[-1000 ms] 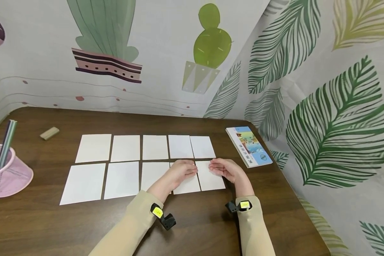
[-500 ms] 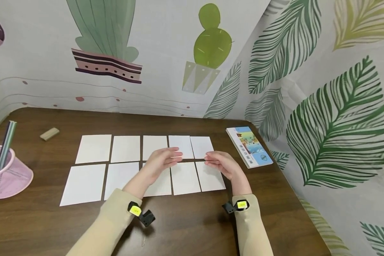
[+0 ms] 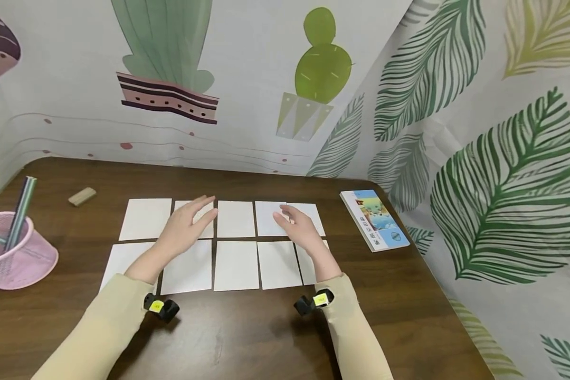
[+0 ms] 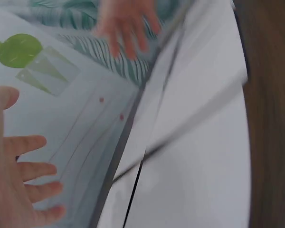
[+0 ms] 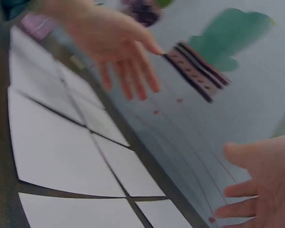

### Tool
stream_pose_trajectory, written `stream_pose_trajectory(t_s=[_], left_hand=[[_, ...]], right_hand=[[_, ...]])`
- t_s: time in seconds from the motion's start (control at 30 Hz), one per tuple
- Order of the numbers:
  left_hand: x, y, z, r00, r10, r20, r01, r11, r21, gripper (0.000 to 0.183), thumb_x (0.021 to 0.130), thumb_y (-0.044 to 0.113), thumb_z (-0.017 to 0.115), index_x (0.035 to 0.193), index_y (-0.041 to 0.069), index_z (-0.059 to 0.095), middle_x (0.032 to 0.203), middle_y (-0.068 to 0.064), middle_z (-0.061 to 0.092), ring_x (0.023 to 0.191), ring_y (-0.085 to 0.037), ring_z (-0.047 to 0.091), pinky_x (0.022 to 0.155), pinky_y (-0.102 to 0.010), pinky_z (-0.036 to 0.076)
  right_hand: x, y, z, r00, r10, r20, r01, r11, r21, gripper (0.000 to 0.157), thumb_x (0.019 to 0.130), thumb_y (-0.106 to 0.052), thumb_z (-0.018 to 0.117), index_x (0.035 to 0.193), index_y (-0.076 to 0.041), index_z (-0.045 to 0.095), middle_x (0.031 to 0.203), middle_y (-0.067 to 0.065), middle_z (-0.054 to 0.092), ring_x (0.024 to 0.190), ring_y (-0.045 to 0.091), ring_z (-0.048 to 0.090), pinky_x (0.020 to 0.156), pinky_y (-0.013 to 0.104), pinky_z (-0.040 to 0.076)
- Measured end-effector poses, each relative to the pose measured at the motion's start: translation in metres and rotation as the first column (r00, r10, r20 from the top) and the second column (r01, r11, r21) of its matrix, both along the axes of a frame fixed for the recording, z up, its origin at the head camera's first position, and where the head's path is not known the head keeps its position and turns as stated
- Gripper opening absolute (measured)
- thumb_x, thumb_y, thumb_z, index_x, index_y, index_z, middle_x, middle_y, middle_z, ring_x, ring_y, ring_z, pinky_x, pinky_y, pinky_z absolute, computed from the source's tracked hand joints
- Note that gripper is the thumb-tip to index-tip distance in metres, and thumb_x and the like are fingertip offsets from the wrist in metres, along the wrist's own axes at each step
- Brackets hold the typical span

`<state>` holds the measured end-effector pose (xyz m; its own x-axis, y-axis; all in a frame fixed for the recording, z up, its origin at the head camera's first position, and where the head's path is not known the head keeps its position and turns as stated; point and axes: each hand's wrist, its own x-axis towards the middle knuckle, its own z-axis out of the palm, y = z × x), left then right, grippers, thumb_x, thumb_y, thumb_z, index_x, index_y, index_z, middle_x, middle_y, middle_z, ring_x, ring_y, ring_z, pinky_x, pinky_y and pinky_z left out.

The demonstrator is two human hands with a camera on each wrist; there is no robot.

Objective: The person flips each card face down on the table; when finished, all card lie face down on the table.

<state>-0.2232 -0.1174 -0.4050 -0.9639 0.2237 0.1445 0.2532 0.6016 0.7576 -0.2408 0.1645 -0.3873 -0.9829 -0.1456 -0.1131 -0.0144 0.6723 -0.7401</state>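
Observation:
Several white square cards lie in two rows on the brown table; one front card (image 3: 236, 266) sits at the middle. My left hand (image 3: 179, 228) hovers over the left part of the rows, fingers extended and holding nothing. Over the right part is my right hand (image 3: 300, 228), its fingers loosely spread with nothing in them. In the left wrist view the left hand (image 4: 21, 175) has its fingers apart above the cards (image 4: 199, 166). The right wrist view shows the right hand (image 5: 261, 185) with straight fingers, beside the cards (image 5: 61, 142).
A pink mesh pen holder (image 3: 26, 258) with pens (image 3: 21, 214) stands at the left. Behind the cards on that side lies a small beige block (image 3: 82, 197). A blue-and-white booklet (image 3: 375, 219) lies near the table's right edge (image 3: 437, 290). A patterned cloth (image 3: 247, 79) hangs behind.
My left hand has swept left from the right front cards to the left side of the rows. My right hand has shifted slightly left and up. The cards stay in place.

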Motion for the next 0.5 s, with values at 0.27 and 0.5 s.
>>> stream_pose_trajectory(t_s=[0.27,0.5], left_hand=[[-0.009,-0.008,-0.005,1.0,0.015,-0.027,-0.025,0.892,-0.452,0.088,0.092,0.074,0.034,0.158,0.018,0.019,0.163,-0.022,0.001,0.146,-0.051,-0.01,0.105,-0.082,-0.001],[-0.013,-0.013,-0.015,1.0,0.005,0.018,0.006,0.816,-0.578,0.096,0.087,0.078,0.039,0.158,0.017,0.017,0.163,-0.024,-0.004,0.144,-0.055,-0.015,0.102,-0.084,-0.008]], right_hand=[[-0.009,-0.03,-0.005,0.98,0.069,-0.185,0.004,0.931,0.365,0.068,0.1,-0.057,0.038,0.155,-0.018,0.03,0.161,0.017,0.022,0.15,0.043,0.01,0.112,0.075,0.013],[-0.011,-0.042,-0.015,0.987,0.085,-0.139,0.0,0.855,0.519,0.076,0.096,-0.066,0.038,0.158,-0.027,0.016,0.165,0.013,0.003,0.151,0.039,-0.008,0.111,0.077,-0.001]])
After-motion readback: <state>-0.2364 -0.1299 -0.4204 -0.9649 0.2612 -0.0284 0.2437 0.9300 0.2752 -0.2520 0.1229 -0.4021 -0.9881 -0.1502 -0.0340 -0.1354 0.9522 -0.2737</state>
